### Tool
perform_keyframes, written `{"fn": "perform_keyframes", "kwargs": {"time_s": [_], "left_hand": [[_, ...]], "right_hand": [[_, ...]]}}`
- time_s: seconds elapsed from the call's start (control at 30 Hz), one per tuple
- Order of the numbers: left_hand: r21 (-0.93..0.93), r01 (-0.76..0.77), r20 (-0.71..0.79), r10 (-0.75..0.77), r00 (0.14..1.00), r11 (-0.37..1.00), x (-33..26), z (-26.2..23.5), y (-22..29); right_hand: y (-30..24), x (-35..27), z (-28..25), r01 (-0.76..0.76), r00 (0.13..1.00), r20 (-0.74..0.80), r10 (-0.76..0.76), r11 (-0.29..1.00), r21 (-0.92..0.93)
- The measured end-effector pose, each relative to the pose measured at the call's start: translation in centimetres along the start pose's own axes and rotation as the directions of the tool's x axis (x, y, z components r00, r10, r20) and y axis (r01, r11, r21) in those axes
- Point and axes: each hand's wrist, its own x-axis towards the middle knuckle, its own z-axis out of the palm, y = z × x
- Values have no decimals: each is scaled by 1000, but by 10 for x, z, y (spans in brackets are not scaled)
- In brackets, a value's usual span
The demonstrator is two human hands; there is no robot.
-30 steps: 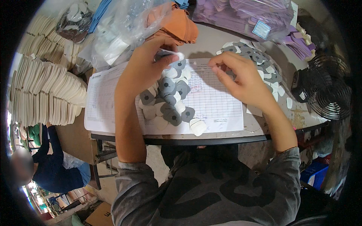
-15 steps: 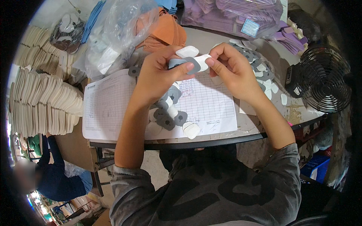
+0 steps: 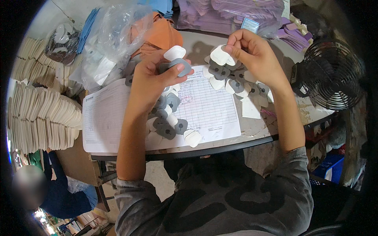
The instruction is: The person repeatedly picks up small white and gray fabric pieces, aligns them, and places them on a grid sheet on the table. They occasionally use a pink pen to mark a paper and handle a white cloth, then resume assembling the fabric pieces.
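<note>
My left hand (image 3: 149,76) is closed around a few small flat pieces. Its thumb presses on a rounded grey piece (image 3: 179,65), and a white piece (image 3: 175,53) sticks out above it. To the right, my right hand (image 3: 256,53) pinches a white rounded piece (image 3: 219,55) between thumb and fingers, over a pile of loose grey and white pieces (image 3: 237,84). Another heap of grey pieces (image 3: 167,130) and white pieces (image 3: 192,137) lies below my left hand, on the printed sheets (image 3: 212,114).
Tall stacks of cream pieces (image 3: 43,114) stand at the left. Clear plastic bags (image 3: 108,43), orange pieces (image 3: 157,33) and bagged purple pieces (image 3: 228,13) line the back. A black fan (image 3: 330,74) is at the right. A person in dark blue (image 3: 65,198) is at lower left.
My hands have moved apart. The right hand has gone from the pieces in my left hand to above the right pile. The view has shifted slightly.
</note>
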Motion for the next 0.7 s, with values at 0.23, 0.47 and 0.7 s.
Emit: {"fn": "perform_keyframes", "kwargs": {"time_s": [0.23,0.47,0.7], "left_hand": [[50,88,-38,-86,996,995,-1,1,1],[94,101,63,-107,992,990,-2,5,-2],[169,86,254,-128,959,982,-2,12,-3]], "right_hand": [[4,0,-27,-48,997,44,61,967,-248],[7,10,-27,224,907,-16,-422,512,-829],[-9,-15,22,358,930,187,-318,899,-253]]}}
